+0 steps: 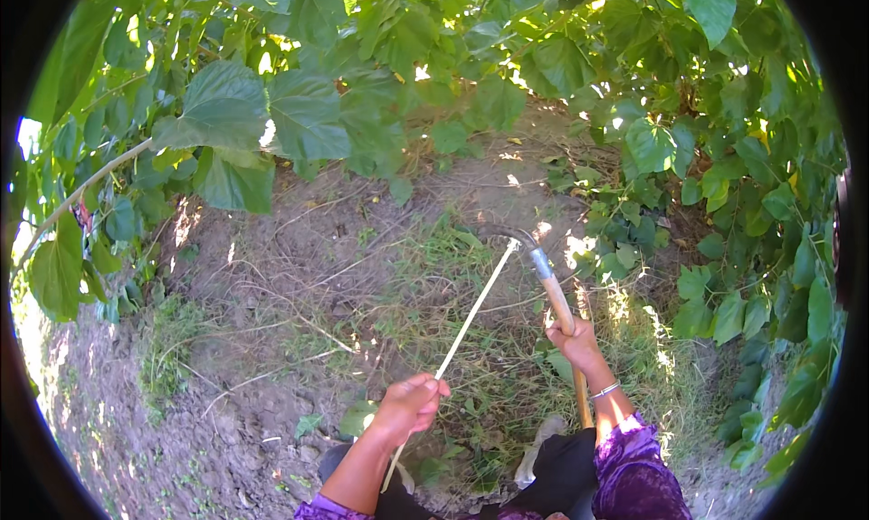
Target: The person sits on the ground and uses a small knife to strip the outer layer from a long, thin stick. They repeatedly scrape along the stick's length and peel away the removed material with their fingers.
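My left hand [409, 406] pinches a thin pale stick [474, 311], which slants up and to the right, its lower end trailing below my fist. Around the wooden handle [558, 301] of a tool, my right hand [577, 343] is closed. The handle runs down towards my lap. A grey metal collar [541, 263] joins it to a curved metal head [519, 235], hooked to the left like a sickle or a gooseneck hoe; its tip blends into the ground. The stick's frayed upper end appears at the hook, but I cannot tell whether they touch.
Broad-leaved branches [224, 109] hang across the top and left. More foliage [733, 309] crowds the right side. Cut or dry grass [489, 411] and thin twigs [299, 309] lie on bare, cracked soil [156, 472]. Dark clothing [560, 469] covers my lap.
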`<state>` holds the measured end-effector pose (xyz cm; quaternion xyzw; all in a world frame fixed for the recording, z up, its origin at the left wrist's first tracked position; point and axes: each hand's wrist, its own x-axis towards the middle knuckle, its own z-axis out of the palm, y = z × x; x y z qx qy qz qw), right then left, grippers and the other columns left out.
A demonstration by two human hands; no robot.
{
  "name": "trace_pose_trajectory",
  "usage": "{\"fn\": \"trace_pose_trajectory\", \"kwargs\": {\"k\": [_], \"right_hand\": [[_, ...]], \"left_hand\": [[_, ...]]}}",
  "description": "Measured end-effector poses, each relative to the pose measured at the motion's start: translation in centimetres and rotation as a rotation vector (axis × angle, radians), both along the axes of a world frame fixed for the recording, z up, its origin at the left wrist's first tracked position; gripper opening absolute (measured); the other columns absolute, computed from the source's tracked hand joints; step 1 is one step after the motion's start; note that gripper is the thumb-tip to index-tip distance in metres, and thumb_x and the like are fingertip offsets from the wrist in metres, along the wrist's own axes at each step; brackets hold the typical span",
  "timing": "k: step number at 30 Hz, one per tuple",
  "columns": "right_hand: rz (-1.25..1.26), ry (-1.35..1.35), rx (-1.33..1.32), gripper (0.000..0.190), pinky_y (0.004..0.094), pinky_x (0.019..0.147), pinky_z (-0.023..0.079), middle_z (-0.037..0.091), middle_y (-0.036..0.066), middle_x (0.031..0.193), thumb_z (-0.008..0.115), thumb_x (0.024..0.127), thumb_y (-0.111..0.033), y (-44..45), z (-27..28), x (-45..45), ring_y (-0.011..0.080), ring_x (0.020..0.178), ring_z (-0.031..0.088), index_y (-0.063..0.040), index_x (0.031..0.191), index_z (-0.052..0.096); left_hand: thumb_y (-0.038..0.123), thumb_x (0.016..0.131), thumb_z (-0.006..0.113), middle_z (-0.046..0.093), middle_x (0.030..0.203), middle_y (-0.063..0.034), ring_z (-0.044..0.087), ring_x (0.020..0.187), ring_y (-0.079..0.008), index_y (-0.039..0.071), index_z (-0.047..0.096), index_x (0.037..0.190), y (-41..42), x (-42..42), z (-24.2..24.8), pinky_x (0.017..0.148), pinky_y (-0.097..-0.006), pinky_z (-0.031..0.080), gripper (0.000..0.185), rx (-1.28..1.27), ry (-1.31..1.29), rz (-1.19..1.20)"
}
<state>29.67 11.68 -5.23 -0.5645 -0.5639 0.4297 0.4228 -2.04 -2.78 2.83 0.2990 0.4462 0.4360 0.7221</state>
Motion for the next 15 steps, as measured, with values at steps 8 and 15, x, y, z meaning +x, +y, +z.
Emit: {"fn": "trace_pose_trajectory", "kwargs": {"k": [8,15], "right_hand": [[-0.068,0.134,0.046,0.008,0.0227,0.054,0.041,0.056,-0.005,0.069,0.071,0.084,-0.006,-1.1,2.9,-0.4,0.0038,0.06,0.049,-0.005,0.087,0.064],[0.139,0.019,0.269,0.007,0.0247,0.063,0.045,0.059,-0.004,0.076,0.07,0.086,-0.007,-4.7,5.2,-4.2,0.0062,0.07,0.052,-0.005,0.089,0.064]], "left_hand": [[0.017,0.101,0.047,0.043,0.063,0.0042,0.033,0.047,-0.0043,0.005,0.056,0.098,0.6,-0.2,-1.6,0.041,-0.0216,0.028,0.015,0.124,-0.013,0.201],[0.016,0.101,0.045,0.05,0.069,-0.0006,0.041,0.05,-0.0089,0.002,0.057,0.097,1.3,0.3,-2.0,0.045,-0.0232,0.034,0.019,0.069,-0.055,0.165]]}}
